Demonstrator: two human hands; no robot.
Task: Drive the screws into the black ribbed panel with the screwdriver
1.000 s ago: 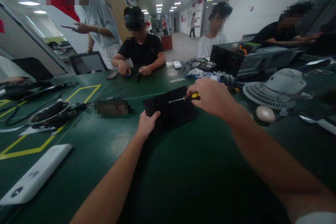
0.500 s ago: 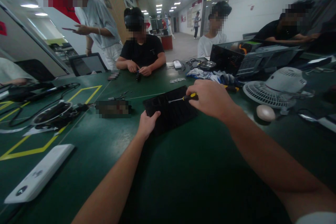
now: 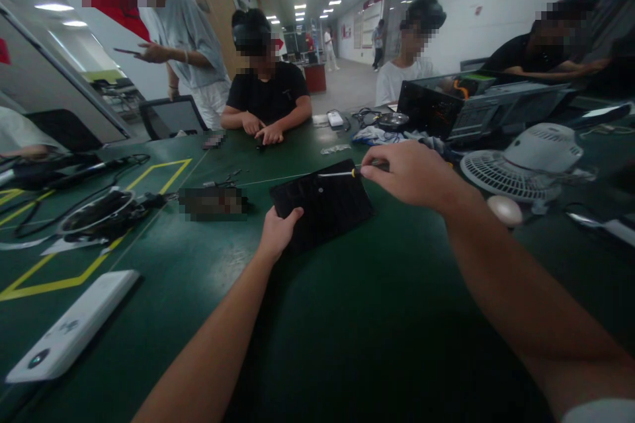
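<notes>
My left hand (image 3: 279, 232) grips the left edge of a flat black panel (image 3: 330, 211), its thumb on top. The panel's details are too dark to make out, though a small round silvery spot (image 3: 321, 190) shows on its face. In my right hand (image 3: 409, 172) is a screwdriver (image 3: 342, 174) with a dark and yellow handle, mostly covered by the fingers. Its metal shaft points left over the panel's upper part. Whether the tip touches the panel I cannot tell.
A white oblong device (image 3: 74, 324) lies at the near left. To the right stand a grey fan (image 3: 526, 165), a rounded pale object (image 3: 505, 210) and an opened computer case (image 3: 476, 109). Cables (image 3: 99, 211) lie at left. A person in black (image 3: 270, 92) sits across the green table (image 3: 387, 317).
My right hand has moved right and slightly up, and the screwdriver's shaft now lies flatter. The silvery spot on the panel has come into view. My left hand has stayed put.
</notes>
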